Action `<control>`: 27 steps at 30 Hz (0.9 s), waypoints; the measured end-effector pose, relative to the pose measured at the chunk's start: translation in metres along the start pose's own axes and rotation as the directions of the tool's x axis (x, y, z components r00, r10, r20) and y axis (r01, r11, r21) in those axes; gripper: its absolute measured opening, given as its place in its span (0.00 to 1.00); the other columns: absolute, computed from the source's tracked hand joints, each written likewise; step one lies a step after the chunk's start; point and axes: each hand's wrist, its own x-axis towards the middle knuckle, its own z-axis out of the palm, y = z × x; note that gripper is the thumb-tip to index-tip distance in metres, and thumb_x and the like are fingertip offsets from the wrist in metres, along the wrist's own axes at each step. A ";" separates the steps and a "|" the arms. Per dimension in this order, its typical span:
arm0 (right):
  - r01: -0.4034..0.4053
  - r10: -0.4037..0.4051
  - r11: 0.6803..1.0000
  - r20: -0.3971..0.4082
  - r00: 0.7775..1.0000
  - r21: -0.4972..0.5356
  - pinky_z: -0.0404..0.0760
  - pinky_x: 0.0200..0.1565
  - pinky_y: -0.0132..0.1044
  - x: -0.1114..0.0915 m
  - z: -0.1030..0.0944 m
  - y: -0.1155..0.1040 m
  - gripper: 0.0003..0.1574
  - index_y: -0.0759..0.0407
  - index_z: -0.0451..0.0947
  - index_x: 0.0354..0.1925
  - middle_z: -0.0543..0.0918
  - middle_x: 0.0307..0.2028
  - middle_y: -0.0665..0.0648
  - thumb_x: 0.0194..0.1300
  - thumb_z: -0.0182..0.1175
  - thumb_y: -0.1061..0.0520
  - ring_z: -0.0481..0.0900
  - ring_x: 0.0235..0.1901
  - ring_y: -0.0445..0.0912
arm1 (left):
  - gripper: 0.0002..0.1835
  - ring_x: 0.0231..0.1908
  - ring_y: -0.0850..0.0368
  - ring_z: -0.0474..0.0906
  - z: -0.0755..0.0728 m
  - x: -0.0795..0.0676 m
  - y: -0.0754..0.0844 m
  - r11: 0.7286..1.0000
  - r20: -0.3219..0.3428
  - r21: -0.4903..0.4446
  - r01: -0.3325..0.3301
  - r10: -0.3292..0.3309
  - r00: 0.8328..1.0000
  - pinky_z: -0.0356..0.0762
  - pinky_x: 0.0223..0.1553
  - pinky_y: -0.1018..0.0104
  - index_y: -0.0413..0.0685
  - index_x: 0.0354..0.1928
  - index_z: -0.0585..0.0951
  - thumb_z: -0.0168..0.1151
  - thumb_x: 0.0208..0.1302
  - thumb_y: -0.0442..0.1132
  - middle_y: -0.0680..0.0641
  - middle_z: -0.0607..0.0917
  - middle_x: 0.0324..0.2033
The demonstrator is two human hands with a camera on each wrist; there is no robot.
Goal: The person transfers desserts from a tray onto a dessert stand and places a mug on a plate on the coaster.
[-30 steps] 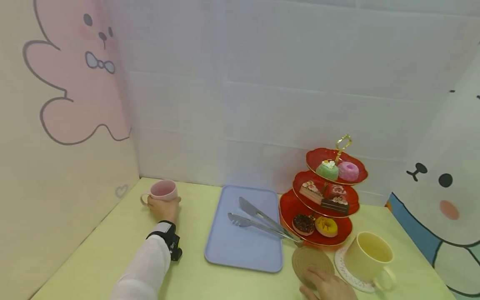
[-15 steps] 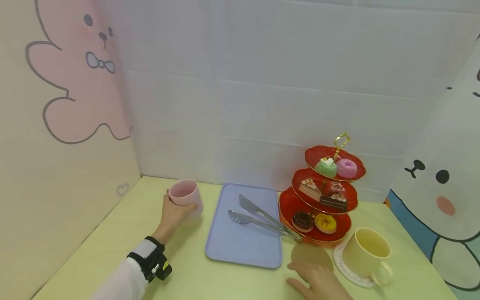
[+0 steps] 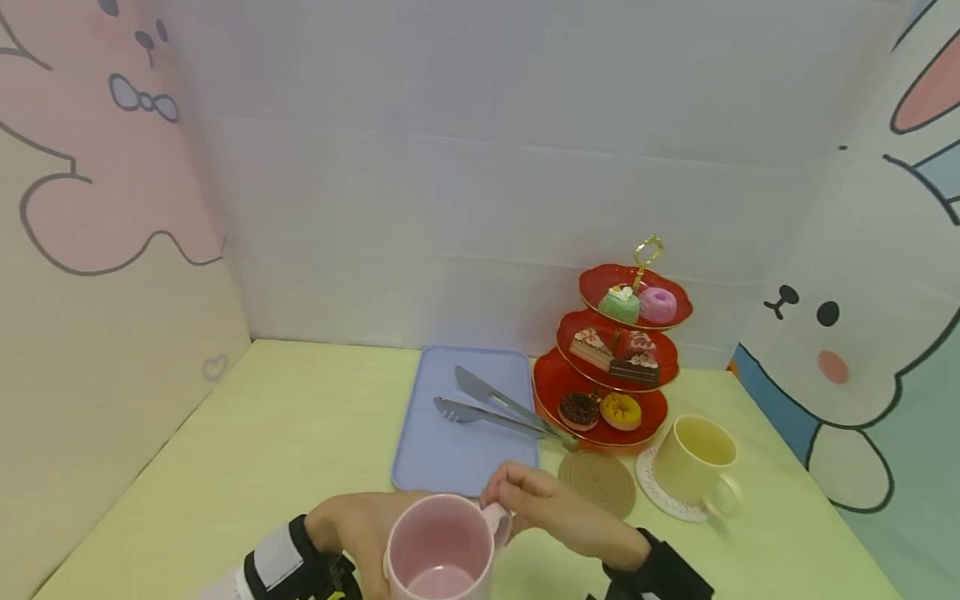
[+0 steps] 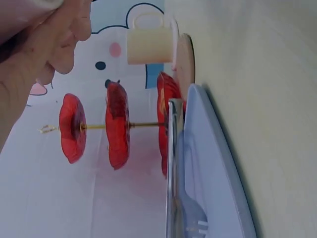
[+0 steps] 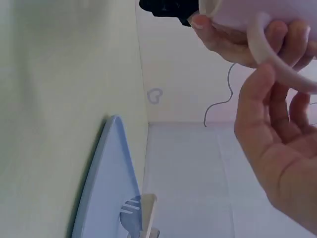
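Note:
A pink mug is held up near the front edge of the head view, its mouth tilted toward the camera. My left hand grips its body from the left, with fingers wrapped around the side. At the mug's right my right hand pinches the handle, its fingers curled close to it in the right wrist view. In the left wrist view only part of the left hand and a bit of the mug show at the top left corner.
A blue tray with metal tongs lies ahead. A red three-tier stand carries toy cakes and donuts. Beside it are a woven round coaster and a yellow mug on a white coaster. Printed fabric walls surround the table.
My left hand has brought the pink mug from the back left to the front middle. My right hand has left the woven coaster and taken the mug's handle. The head view has shifted.

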 end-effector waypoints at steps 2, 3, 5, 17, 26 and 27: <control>0.004 -0.010 0.999 0.121 0.993 0.049 0.78 0.35 0.28 -0.002 0.004 0.001 0.35 0.82 0.62 0.36 0.74 0.27 0.66 0.72 0.37 0.45 0.76 0.31 0.39 | 0.55 0.57 0.53 0.63 0.001 0.005 -0.001 0.998 0.061 -0.045 0.035 -0.032 0.998 0.62 0.64 0.50 0.27 0.63 0.52 0.57 0.20 0.10 0.21 0.60 0.54; -0.001 -0.008 0.998 0.160 0.987 0.059 0.75 0.33 0.26 -0.004 0.006 0.001 0.34 0.80 0.61 0.33 0.71 0.23 0.69 0.72 0.38 0.46 0.73 0.28 0.39 | 0.55 0.57 0.52 0.63 0.001 0.007 -0.001 0.998 0.084 -0.040 0.044 -0.041 0.996 0.62 0.63 0.51 0.26 0.62 0.52 0.57 0.19 0.09 0.20 0.60 0.53; -0.003 -0.012 0.997 0.204 0.979 0.075 0.69 0.30 0.26 -0.008 0.011 0.001 0.32 0.78 0.60 0.28 0.63 0.19 0.70 0.72 0.38 0.47 0.68 0.25 0.40 | 0.54 0.56 0.51 0.64 -0.001 0.009 -0.004 0.998 0.124 -0.040 0.049 -0.044 0.991 0.63 0.63 0.50 0.23 0.61 0.52 0.57 0.17 0.10 0.20 0.60 0.52; 0.058 -0.016 0.995 -0.430 0.903 0.085 0.49 0.26 0.40 -0.045 0.008 0.010 0.23 0.67 0.52 0.22 0.56 0.18 0.52 0.73 0.38 0.56 0.58 0.21 0.39 | 0.45 0.64 0.49 0.58 -0.016 0.015 -0.027 0.996 -0.401 -0.043 -0.075 0.051 0.914 0.56 0.65 0.48 0.39 0.69 0.52 0.62 0.55 0.52 0.46 0.64 0.65; -0.165 0.039 0.986 -0.897 0.440 -0.037 0.51 0.25 0.38 -0.076 -0.023 0.031 0.24 0.64 0.53 0.19 0.57 0.18 0.51 0.72 0.41 0.57 0.57 0.19 0.41 | 0.31 0.66 0.38 0.47 -0.014 -0.007 -0.039 0.995 -0.606 -0.103 0.011 -0.072 0.793 0.61 0.64 0.63 0.40 0.70 0.48 0.45 0.68 0.30 0.34 0.56 0.68; -0.172 0.050 0.985 -0.908 0.415 -0.024 0.51 0.25 0.37 -0.079 -0.027 0.033 0.23 0.63 0.53 0.19 0.57 0.18 0.51 0.72 0.41 0.57 0.57 0.19 0.42 | 0.31 0.66 0.37 0.48 -0.014 -0.009 -0.041 0.994 -0.609 -0.110 0.002 -0.069 0.790 0.63 0.63 0.65 0.39 0.70 0.48 0.44 0.67 0.28 0.33 0.57 0.68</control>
